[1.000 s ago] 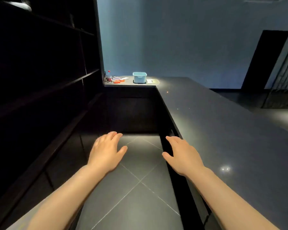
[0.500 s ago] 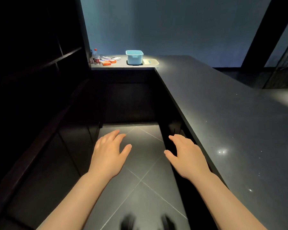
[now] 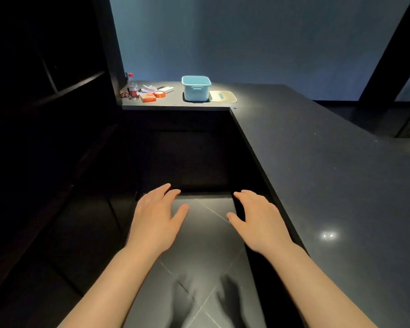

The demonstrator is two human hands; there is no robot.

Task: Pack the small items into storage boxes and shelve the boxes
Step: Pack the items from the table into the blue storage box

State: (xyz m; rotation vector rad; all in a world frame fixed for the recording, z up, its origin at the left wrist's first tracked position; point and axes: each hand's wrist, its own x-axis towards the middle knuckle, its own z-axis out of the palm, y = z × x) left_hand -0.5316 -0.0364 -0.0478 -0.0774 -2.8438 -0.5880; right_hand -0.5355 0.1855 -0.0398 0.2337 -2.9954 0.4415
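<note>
A light blue storage box [image 3: 196, 88] stands open on the far end of the dark counter [image 3: 317, 176]. Its pale lid [image 3: 223, 96] lies flat just right of it. Left of the box lie small items: an orange box [image 3: 147, 97], a roll of orange tape [image 3: 159, 94], a clear packet [image 3: 150, 88] and a bottle with a red cap [image 3: 132, 87]. My left hand [image 3: 156, 218] and my right hand [image 3: 258, 220] hover palm down over the floor, far from the items, fingers spread, holding nothing.
Dark shelving [image 3: 57, 86] fills the left side, its compartments barely visible. The counter runs along the right and turns left at the far end. Grey floor tiles [image 3: 199, 256] form a narrow aisle between shelving and counter. A blue-grey wall [image 3: 246, 39] stands behind.
The view has moved forward along the aisle and tilted down; the box and items appear nearer. Both hands stay spread in front of me, holding nothing.
</note>
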